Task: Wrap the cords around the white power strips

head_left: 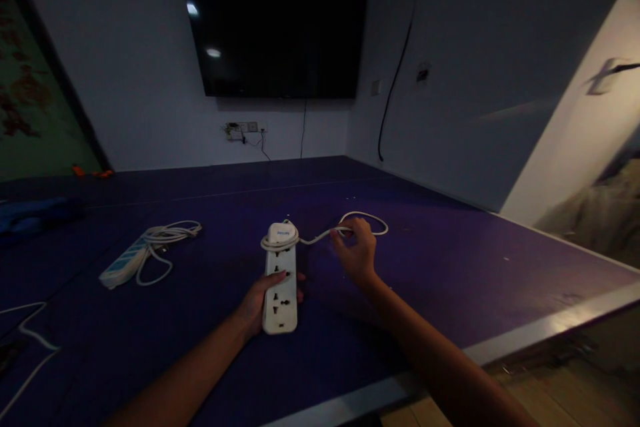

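A white power strip (281,290) is gripped in my left hand (257,300), with the thumb across its sockets and fingertips showing at the right side. Its white cord (315,239) is wound round the far end of the strip. From there the cord runs right to my right hand (357,247), which pinches it between thumb and fingers. Beyond that hand the loose cord curves in a loop on the purple surface (420,280).
On the left lies a second power strip (125,260), white and blue, with its cord bundled. Another white cord (35,333) trails at the left edge. Blue cloth (37,213) and orange items (93,172) lie farther back. A television (280,33) hangs on the wall above sockets (245,128).
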The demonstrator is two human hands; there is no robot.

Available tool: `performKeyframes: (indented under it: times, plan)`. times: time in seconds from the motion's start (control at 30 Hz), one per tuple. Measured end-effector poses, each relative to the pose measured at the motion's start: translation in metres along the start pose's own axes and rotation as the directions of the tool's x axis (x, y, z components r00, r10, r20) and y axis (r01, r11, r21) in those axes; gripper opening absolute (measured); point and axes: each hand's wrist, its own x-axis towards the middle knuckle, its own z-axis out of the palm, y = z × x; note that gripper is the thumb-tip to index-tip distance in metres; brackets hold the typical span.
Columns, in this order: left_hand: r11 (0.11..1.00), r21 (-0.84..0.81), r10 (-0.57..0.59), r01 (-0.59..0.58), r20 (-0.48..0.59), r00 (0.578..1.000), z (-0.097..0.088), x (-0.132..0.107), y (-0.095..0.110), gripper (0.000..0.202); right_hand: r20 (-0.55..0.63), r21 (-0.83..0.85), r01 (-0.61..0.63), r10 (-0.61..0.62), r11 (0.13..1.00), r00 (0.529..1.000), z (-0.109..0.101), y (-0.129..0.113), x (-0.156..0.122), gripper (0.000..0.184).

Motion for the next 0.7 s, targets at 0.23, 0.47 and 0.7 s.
performKeyframes:
  times: [0.23, 0.47, 0.7]
  plan:
    - [1.000, -0.006, 0.006, -0.006, 0.011, 1.000, -0.001, 0.001, 0.000, 0.042, 0.286, -0.219, 0.058, 0.008, 0.974, 0.958, 0.007, 0.009, -0.004, 0.017]
    - [0.999, 0.050, 0.012, -0.017, 0.093, 0.996, 0.001, -0.002, 0.002, 0.045, 0.703, -0.133, 0.071, 0.044, 0.989, 0.710, 0.020, 0.007, -0.013, 0.037]
    - [0.996, 0.085, 0.025, -0.036, 0.128, 0.991, 0.000, -0.002, 0.001, 0.048, 0.804, -0.042, -0.070, 0.075, 0.997, 0.589, 0.026, -0.009, -0.022, 0.048]
